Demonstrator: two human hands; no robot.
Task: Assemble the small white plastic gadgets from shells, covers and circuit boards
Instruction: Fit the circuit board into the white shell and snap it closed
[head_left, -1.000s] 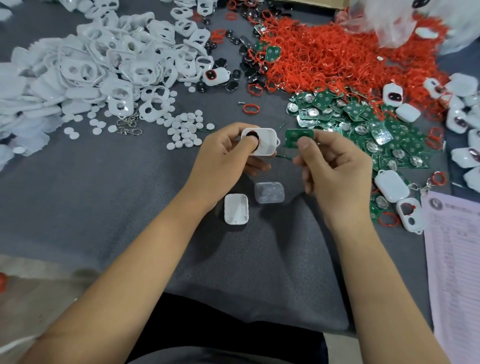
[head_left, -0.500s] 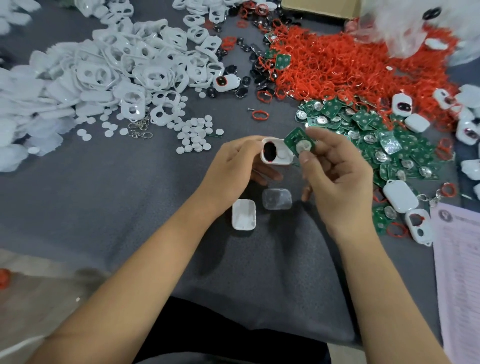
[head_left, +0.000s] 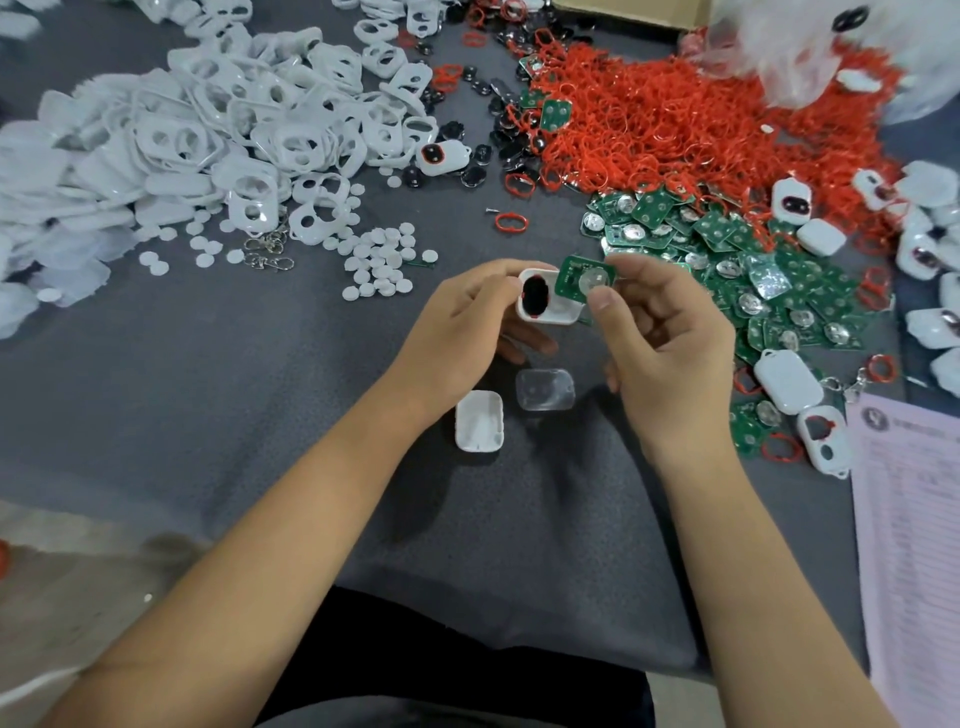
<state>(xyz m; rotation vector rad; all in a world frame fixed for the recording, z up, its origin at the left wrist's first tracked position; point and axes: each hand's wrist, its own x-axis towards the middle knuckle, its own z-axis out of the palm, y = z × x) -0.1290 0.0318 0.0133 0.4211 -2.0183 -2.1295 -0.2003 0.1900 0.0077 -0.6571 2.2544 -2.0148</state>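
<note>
**Shell and circuit board held above the grey work mat**

Shell, white plastic and rounded-rectangular with a black oval insert ringed in red (head_left: 546, 304), sits in the person's left hand (head_left: 467, 332), raised above the mat at the centre of the bench. Left fingers curl round its far and under sides, the thumb along its left edge. Right hand (head_left: 670, 343) pinches a small green circuit board carrying a round silver cell (head_left: 586, 278) between thumb and forefinger; the other fingers are curled under. Board touches or overlaps the shell's upper right corner; which, I cannot tell.

Nearest the person, on the grey fabric mat (head_left: 208, 395), lie a white plastic cover, hollow side up (head_left: 479, 421), and just beside it a clear plastic cover (head_left: 545, 388). Both lie below the hands, apart from them.

At right edge: a printed pink paper sheet (head_left: 914, 545), and near it several closed white gadgets (head_left: 787, 382).

Further out, right: a heap of green circuit boards (head_left: 737, 260). Centre: loose small white round discs (head_left: 379, 260). Left: a large pile of white plastic frames with cut-out holes (head_left: 208, 135). Farthest: a mound of red rubber rings (head_left: 675, 119), with black oval parts (head_left: 493, 150) at its left margin.
</note>
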